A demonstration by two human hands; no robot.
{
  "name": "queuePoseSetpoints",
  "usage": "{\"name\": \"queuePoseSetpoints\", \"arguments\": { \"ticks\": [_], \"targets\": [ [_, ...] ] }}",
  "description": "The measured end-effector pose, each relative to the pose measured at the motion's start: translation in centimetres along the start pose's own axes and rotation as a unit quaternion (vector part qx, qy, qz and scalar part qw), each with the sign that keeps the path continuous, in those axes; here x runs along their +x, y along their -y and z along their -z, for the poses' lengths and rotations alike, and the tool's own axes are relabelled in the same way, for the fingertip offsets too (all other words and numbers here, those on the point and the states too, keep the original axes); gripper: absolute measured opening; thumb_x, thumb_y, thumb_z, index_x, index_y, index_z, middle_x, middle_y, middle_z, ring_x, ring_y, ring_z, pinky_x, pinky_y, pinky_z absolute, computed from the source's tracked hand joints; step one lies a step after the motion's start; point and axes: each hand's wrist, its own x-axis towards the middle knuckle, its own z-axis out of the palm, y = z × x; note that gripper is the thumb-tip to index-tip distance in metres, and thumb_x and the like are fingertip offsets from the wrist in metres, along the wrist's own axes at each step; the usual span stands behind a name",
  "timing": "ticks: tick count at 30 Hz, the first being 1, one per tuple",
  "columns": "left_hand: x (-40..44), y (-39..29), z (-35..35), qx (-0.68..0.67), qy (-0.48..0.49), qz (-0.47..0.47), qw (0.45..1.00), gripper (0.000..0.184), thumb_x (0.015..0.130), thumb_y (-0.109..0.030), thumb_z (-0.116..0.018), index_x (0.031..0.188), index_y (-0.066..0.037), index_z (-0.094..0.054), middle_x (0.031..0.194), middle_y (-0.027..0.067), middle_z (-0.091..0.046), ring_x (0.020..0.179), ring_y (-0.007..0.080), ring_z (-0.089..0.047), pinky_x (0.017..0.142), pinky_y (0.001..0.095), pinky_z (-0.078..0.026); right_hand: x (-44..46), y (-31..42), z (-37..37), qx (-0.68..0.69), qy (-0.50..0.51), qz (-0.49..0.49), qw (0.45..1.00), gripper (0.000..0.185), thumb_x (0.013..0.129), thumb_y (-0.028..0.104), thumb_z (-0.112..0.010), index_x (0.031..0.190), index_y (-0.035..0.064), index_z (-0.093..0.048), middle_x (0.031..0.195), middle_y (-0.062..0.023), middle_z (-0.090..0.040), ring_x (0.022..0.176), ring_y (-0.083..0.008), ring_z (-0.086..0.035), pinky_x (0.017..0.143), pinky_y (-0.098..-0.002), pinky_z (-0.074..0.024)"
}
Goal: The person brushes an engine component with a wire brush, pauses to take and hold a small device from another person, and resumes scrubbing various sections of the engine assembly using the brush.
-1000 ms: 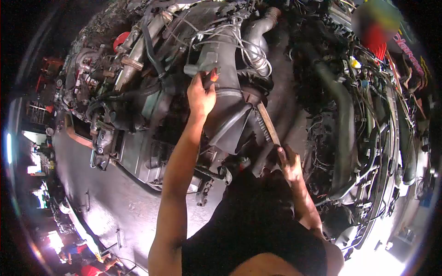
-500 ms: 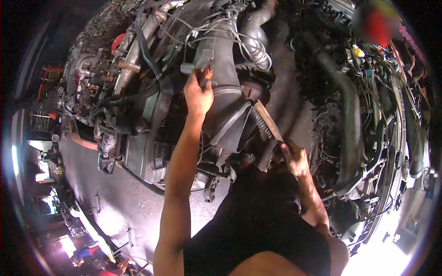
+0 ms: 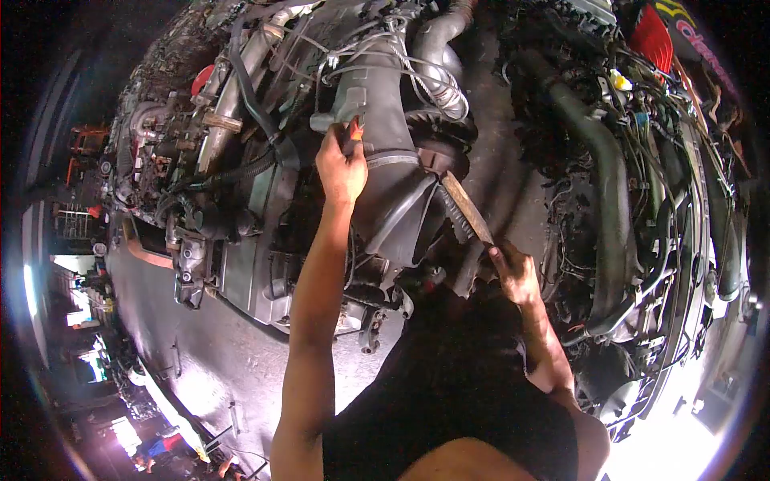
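At the far left I count one red disc (image 3: 204, 79), above the engine parts; below them is a wide open area of floor (image 3: 192, 337). At the bottom left edge, one other person (image 3: 164, 443) is seen small, well apart from me.

My left hand (image 3: 341, 170) is closed, with the fingers curled around one dark and orange tool (image 3: 354, 133), over the left edge of the big grey duct (image 3: 377, 96). One band (image 3: 391, 159) goes around this duct, lower down.

To the right I count one wire brush (image 3: 468, 212), tilted, its bristles toward the duct. Its upper end is near the dark hub (image 3: 437, 159); whether they touch, I cannot tell. My right hand (image 3: 517, 274) pinches its lower end, thumb on the wood. Beyond, a strip of open room runs up to one long bent pipe (image 3: 611, 188).
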Motion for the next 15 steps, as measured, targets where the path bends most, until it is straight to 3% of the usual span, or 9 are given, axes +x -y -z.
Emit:
{"name": "queuePoseSetpoints", "arguments": {
  "ticks": [5,8,13,15],
  "targets": [
    [0.0,0.6,-0.1,0.006,0.001,-0.002,1.0,0.022,0.083,-0.007,-0.058,0.104,-0.001,-0.057,0.094,0.0136,-0.065,0.089,0.0263,-0.063,0.079,0.0342,-0.047,-0.2,1.5,0.4,0.012,-0.014,-0.01,1.0,0.03,0.091,0.03,-0.054,0.087,-0.0006,-0.055,0.065,-0.0221,-0.053,0.056,-0.0391,-0.052,0.051,-0.0402,-0.0415],
    [0.0,0.9,-0.3,-0.029,0.013,0.043,0.999,0.021,0.083,-0.006,-0.059,0.103,-0.001,-0.057,0.093,0.0137,-0.065,0.087,0.0257,-0.063,0.078,0.0344,-0.048,-0.2,2.3,0.8,-0.005,-0.002,-0.007,1.0,0.03,0.091,0.029,-0.054,0.089,-0.0004,-0.056,0.065,-0.0215,-0.055,0.058,-0.0391,-0.054,0.052,-0.0398,-0.0424],
    [0.0,0.8,-0.2,0.003,-0.008,-0.015,1.0,0.02,0.083,-0.004,-0.059,0.103,-0.001,-0.057,0.093,0.0137,-0.065,0.086,0.0242,-0.063,0.078,0.0333,-0.047,-0.2,2.1,0.6,-0.018,0.022,-0.05,0.998,0.027,0.09,0.027,-0.055,0.091,-0.0008,-0.057,0.069,-0.0218,-0.055,0.059,-0.0396,-0.055,0.053,-0.0402,-0.0424],
    [0.0,0.9,-0.2,0.003,-0.009,-0.02,1.0,0.02,0.083,-0.005,-0.059,0.103,-0.001,-0.057,0.094,0.0138,-0.065,0.087,0.0242,-0.063,0.078,0.0332,-0.047,-0.2,1.7,0.3,0.013,-0.004,0.002,1.0,0.027,0.09,0.026,-0.055,0.089,-0.0016,-0.056,0.071,-0.0226,-0.055,0.06,-0.0399,-0.055,0.053,-0.0411,-0.0419]
  ]
}}
